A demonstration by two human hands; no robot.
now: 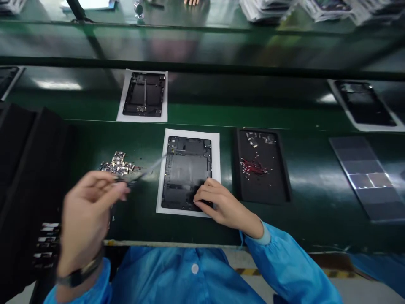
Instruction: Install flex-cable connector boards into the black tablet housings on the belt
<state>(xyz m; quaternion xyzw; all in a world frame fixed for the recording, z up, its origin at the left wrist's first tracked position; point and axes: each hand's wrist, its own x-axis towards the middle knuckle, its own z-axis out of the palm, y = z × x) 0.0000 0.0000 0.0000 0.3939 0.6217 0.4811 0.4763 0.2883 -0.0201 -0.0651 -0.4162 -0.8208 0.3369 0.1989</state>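
Observation:
My left hand (91, 207), blurred by motion, is raised left of the tablet with thumb and fingertips pinched together. From them a thin grey strip (151, 169) stretches to the upper left of an opened tablet housing (186, 169); its kind is too blurred to tell. The black housing lies on a white sheet (216, 145). My right hand (218, 200) rests at its lower right corner, with fingers closed and fingertips touching it. Whatever they hold, if anything, is hidden. Behind my left hand lies a pile of small circuit boards (118, 162).
Right of the housing stands a black tray (284, 181) holding red-wired parts (254, 167) and small pieces. Clear plastic sheets (367, 179) lie farther right. Another tablet housing (155, 95) sits on the green line behind, and one more (363, 103) at right. Black foam-like blocks (28, 147) border the left.

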